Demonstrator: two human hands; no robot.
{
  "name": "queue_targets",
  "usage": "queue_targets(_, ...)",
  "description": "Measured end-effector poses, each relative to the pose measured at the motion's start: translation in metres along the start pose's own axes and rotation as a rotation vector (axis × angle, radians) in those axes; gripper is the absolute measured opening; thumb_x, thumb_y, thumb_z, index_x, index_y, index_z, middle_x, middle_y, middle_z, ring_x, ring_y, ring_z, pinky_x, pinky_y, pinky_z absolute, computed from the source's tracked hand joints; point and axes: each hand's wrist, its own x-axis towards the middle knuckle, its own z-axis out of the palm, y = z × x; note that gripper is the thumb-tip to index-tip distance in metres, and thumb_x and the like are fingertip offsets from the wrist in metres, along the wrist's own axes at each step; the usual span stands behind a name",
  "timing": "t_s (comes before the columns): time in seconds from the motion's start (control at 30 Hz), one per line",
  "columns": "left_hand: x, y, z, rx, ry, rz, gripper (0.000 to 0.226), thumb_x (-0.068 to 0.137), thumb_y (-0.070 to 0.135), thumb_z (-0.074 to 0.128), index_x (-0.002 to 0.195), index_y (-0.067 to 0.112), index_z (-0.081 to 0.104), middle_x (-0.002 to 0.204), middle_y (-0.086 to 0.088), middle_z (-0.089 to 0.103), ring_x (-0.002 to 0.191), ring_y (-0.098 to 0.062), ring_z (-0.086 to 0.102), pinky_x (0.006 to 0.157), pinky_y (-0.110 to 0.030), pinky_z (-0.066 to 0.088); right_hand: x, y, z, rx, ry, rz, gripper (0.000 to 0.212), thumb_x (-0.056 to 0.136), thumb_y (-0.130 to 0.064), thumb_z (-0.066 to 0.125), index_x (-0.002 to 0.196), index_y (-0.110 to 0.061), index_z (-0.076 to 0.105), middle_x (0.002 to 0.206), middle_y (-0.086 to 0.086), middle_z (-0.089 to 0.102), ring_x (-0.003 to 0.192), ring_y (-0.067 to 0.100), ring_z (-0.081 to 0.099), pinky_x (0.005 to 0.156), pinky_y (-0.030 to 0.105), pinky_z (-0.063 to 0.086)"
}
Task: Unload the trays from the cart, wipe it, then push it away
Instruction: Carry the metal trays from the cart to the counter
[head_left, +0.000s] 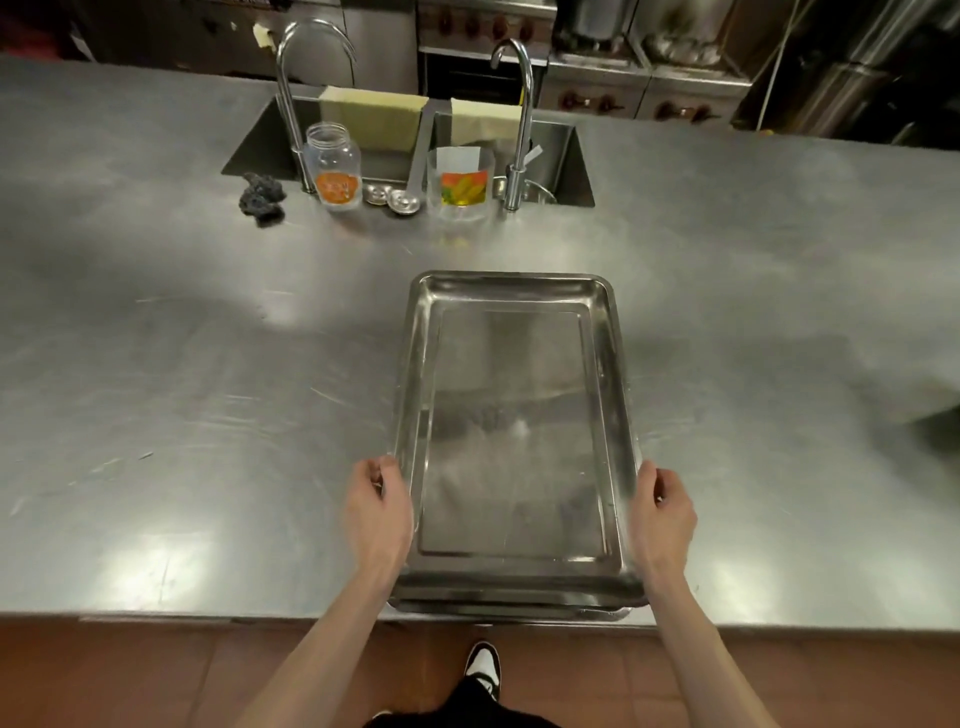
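**Both hands on the steel tray at the counter edge**

Nearest me, my left hand (378, 512) and right hand (665, 512) each curl round a long rim of the shiny rectangular stainless-steel tray (511, 441), which lies between them on the brushed steel countertop (182, 389). Its near end slightly overhangs the counter edge; a second rim shows just beneath it. Well beyond my fingers sit a clear glass jar with an orange label (333, 165), a clear plastic tub (460, 183) and a dark crumpled scourer (263, 198), in front of the double sink (582, 161).
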Motion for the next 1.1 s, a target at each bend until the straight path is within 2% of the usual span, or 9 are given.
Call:
queue_targets(0.07, 0.000, -0.005, 0.006, 0.026, 0.011, -0.007, 0.025, 0.108, 0.035, 0.047, 0.100, 0.017, 0.064, 0.085, -0.003, 0.068, 0.079, -0.021, 0.063, 0.074, -0.037, 0.044, 0.001, 0.008, 0.000, 0.016, -0.030, 0.015, 0.028, 0.105, -0.042, 0.050, 0.085, -0.028, 0.063, 0.076, -0.003, 0.067, 0.071, 0.006, 0.061, 0.064, 0.021, 0.045)
queue_targets(0.2, -0.002, -0.013, 0.012, 0.071, 0.059, -0.013, 0.023, 0.107, 0.036, 0.051, 0.098, 0.021, 0.065, 0.086, 0.003, 0.069, 0.082, -0.021, 0.064, 0.077, -0.036, 0.042, 0.001, 0.022, 0.001, 0.013, -0.101, 0.017, 0.016, 0.104, -0.032, 0.058, 0.089, -0.029, 0.061, 0.080, -0.004, 0.068, 0.072, -0.003, 0.061, 0.061, 0.009, 0.043)
queue_targets(0.37, -0.003, -0.024, 0.016, 0.089, 0.085, -0.051, 0.028, 0.107, 0.039, 0.050, 0.099, 0.019, 0.067, 0.088, 0.000, 0.070, 0.085, -0.026, 0.065, 0.080, -0.038, 0.046, 0.000, 0.037, 0.007, 0.024, -0.135, 0.020, 0.010, 0.103, -0.026, 0.061, 0.093, -0.025, 0.062, 0.075, -0.001, 0.067, 0.065, 0.004, 0.060, 0.060, 0.013, 0.045)
queue_targets(0.53, -0.004, -0.030, 0.018, 0.091, 0.063, -0.047, 0.026, 0.108, 0.037, 0.049, 0.100, 0.018, 0.067, 0.102, -0.002, 0.068, 0.092, -0.026, 0.066, 0.087, -0.039, 0.048, 0.000, 0.052, 0.011, 0.009, -0.175, 0.027, 0.008, 0.103, -0.026, 0.060, 0.107, -0.021, 0.065, 0.081, -0.001, 0.070, 0.068, -0.001, 0.063, 0.061, 0.009, 0.047)
queue_targets(0.6, -0.003, -0.034, 0.019, 0.094, 0.052, -0.037, 0.025, 0.108, 0.036, 0.050, 0.099, 0.020, 0.067, 0.106, -0.002, 0.067, 0.093, -0.025, 0.066, 0.088, -0.039, 0.048, 0.000, 0.057, 0.013, -0.018, -0.178, 0.034, 0.013, 0.103, -0.028, 0.060, 0.113, -0.021, 0.064, 0.085, -0.004, 0.071, 0.074, 0.002, 0.065, 0.064, 0.012, 0.047)
queue_targets(0.73, -0.002, -0.042, 0.020, 0.155, 0.038, 0.001, 0.033, 0.108, 0.033, 0.049, 0.088, 0.016, 0.068, 0.096, 0.001, 0.063, 0.088, -0.025, 0.065, 0.082, -0.037, 0.047, -0.001, 0.069, 0.016, -0.103, -0.170, 0.051, 0.023, 0.101, -0.028, 0.061, 0.121, -0.017, 0.064, 0.096, -0.001, 0.072, 0.089, 0.020, 0.069, 0.081, 0.038, 0.056)
queue_targets(0.9, -0.001, -0.050, 0.022, 0.206, 0.039, 0.045, 0.034, 0.108, 0.027, 0.051, 0.092, 0.009, 0.076, 0.092, -0.004, 0.064, 0.093, -0.028, 0.062, 0.084, -0.040, 0.049, -0.001, 0.077, 0.019, -0.167, -0.137, -0.033, 0.024, 0.099, -0.022, 0.064, 0.121, -0.012, 0.067, 0.104, -0.001, 0.065, 0.095, 0.021, 0.063, 0.086, 0.033, 0.048)
queue_targets(1.03, -0.001, -0.055, 0.022, 0.175, 0.031, 0.030, 0.032, 0.107, 0.027, 0.055, 0.104, 0.005, 0.077, 0.104, -0.004, 0.063, 0.100, -0.026, 0.062, 0.088, -0.036, 0.047, 0.002, 0.079, 0.021, -0.260, -0.147, -0.074, 0.030, 0.098, -0.022, 0.065, 0.123, -0.007, 0.067, 0.108, 0.003, 0.060, 0.103, 0.023, 0.054, 0.091, 0.038, 0.047)
queue_targets(1.1, 0.000, -0.057, 0.022, 0.139, 0.027, 0.001, 0.033, 0.107, 0.029, 0.056, 0.109, 0.003, 0.076, 0.111, -0.001, 0.059, 0.100, -0.023, 0.065, 0.089, -0.031, 0.048, 0.000, 0.080, 0.021, -0.271, -0.158, -0.083, 0.036, 0.097, -0.021, 0.067, 0.129, -0.005, 0.065, 0.118, 0.009, 0.059, 0.112, 0.026, 0.053, 0.096, 0.042, 0.049)
